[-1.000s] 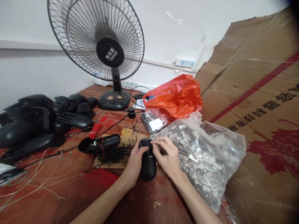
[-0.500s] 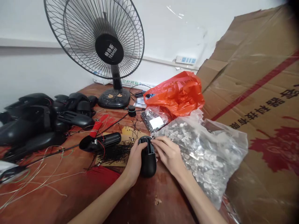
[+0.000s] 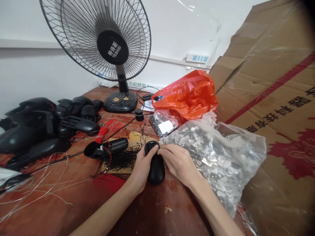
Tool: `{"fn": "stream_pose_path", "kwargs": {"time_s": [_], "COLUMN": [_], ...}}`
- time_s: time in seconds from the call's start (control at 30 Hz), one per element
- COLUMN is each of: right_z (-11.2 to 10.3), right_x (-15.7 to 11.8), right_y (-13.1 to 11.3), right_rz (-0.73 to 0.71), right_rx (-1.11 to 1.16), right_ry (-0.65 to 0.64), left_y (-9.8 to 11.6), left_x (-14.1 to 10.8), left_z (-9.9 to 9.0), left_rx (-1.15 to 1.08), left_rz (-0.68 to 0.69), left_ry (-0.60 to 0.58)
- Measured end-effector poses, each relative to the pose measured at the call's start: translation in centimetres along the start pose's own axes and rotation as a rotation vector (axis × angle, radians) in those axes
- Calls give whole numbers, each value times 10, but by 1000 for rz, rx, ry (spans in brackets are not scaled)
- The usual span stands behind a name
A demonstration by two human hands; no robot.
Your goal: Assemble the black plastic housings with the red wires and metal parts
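Though half hidden, black casing [image 3: 156, 171] in clasping left hand [image 3: 140, 168]; right hand [image 3: 181, 162], hold unclear

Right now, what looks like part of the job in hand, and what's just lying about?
Seemingly in the job:
black casing, held in the left hand, right hand's fingers at its edge
probably the similar piled casings
perhaps the black wires

Likely just around:
fan
orange bag
cardboard box

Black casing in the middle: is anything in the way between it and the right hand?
Nothing visible: the right hand has its fingertips at the upper edge of the black casing. The clear bag lies off to the right.
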State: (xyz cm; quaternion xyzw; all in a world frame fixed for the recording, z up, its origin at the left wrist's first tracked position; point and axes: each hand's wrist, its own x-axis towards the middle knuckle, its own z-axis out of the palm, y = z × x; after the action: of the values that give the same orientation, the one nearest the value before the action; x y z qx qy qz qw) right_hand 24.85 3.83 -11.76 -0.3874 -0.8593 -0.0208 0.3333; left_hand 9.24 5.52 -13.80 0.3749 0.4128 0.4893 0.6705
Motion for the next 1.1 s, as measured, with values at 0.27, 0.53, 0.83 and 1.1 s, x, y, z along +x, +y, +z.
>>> {"fn": "stream_pose_path", "kwargs": {"time_s": [0.27,0.53,0.83,1.1], "right_z": [1,-3,-3,1], "right_x": [0,2,2,-3], "right_y": [3,3,1,2], "right_rz": [176,215,225,147], "right_rx": [226,229,262,132], "right_ry": [215,177,249,282], "left_y": [-1,0,4,4], "left_x": [-2,-4,-14,-19], "left_z": [2,2,13,14], "left_rx": [180,251,124,236], "left_rz": [161,168,81,186], "left_ry": [-20,-48,-108,-171]}}
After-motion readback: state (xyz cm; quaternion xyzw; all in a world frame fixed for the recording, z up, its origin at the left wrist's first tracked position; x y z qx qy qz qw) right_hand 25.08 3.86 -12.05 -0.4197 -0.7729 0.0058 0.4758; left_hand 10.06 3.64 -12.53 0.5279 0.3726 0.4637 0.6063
